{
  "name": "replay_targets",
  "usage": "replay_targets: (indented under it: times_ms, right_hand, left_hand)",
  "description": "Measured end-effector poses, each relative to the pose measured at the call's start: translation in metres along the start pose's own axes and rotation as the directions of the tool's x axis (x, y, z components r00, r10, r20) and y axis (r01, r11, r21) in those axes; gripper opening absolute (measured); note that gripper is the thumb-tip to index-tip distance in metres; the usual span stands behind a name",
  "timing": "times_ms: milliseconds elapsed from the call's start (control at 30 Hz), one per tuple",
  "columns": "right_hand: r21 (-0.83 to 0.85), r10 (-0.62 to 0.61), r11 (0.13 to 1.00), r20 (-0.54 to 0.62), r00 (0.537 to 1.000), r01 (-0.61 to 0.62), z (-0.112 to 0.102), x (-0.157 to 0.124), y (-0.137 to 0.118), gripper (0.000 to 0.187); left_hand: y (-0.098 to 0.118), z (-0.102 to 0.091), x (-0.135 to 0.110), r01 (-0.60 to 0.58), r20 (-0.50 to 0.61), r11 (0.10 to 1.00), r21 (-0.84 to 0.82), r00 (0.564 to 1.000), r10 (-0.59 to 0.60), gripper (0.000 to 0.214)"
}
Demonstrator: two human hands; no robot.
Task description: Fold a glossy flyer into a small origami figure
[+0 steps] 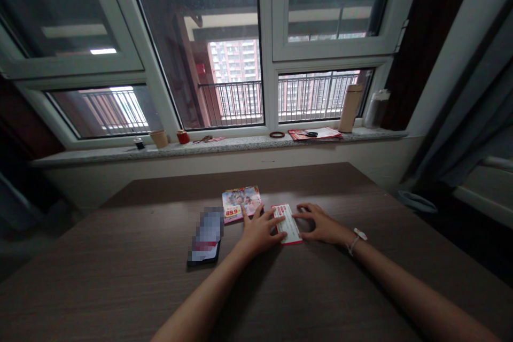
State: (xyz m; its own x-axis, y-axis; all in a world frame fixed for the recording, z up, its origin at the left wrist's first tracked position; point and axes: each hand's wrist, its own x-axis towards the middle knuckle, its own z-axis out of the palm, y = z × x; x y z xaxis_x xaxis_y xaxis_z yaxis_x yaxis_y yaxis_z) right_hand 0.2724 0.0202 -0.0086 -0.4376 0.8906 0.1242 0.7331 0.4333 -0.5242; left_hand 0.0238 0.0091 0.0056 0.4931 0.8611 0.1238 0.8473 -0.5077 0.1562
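A small white card with red edges and red print [287, 225] lies on the brown table [336, 288]. My left hand [261, 230] is at the card's left side, fingers spread, with fingertips on or by its left edge. On the other side, my right hand [320, 223] is curved with thumb and fingers apart, its tips at or just beside the right edge. Neither hand grips the card. Just beyond my left hand lie colourful printed leaflets [236, 208] marked 89.9. A phone [206, 238] with a blurred-out screen rests left of them.
Along the granite windowsill [244, 143] stand a paper cup [159, 139], a red jar [183, 137], scissors [203, 139], a bracelet [277, 134], stacked papers [316, 133], a tan flask [351, 108] and a clear bottle [377, 109]. Windows rise behind the sill.
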Motion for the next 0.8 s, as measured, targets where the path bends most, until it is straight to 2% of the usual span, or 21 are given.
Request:
replay_targets:
  times_ms: [233, 467, 533, 633, 700, 800]
  right_hand:
    - [0.031, 0.000, 1.000, 0.062, 0.998, -0.002, -0.007, -0.009, -0.004, 0.073]
    - [0.089, -0.025, 0.996, 0.011, 1.000, 0.024, -0.004, -0.012, 0.002, 0.068]
    - [0.142, -0.017, 0.990, -0.038, 0.999, 0.022, -0.003, -0.011, 0.003, 0.060]
    - [0.205, -0.018, 0.978, -0.131, 0.991, 0.045, -0.001, -0.010, 0.002, 0.037]
    - [0.194, -0.031, 0.979, -0.176, 0.984, 0.065, 0.001, -0.010, 0.001, 0.023]
    - [0.139, -0.048, 0.987, -0.211, 0.976, 0.079, 0.005, -0.010, -0.004, 0.013]
  left_hand:
    - [0.002, -0.001, -0.001, 0.018, 0.021, 1.000, 0.021, 1.000, -0.018, 0.051]
    - [0.000, 0.003, 0.000, 0.012, 0.007, 1.000, 0.002, 1.000, -0.012, 0.050]
    - [-0.001, 0.003, -0.001, 0.014, 0.002, 1.000, -0.003, 1.000, -0.014, 0.049]
    - [0.001, 0.002, -0.004, -0.002, -0.003, 1.000, -0.020, 1.000, 0.002, 0.049]
    - [0.003, 0.000, -0.006, -0.021, 0.003, 0.999, -0.032, 1.000, 0.021, 0.049]
    - [0.005, -0.001, -0.009, -0.033, 0.013, 0.999, -0.033, 0.999, 0.033, 0.049]
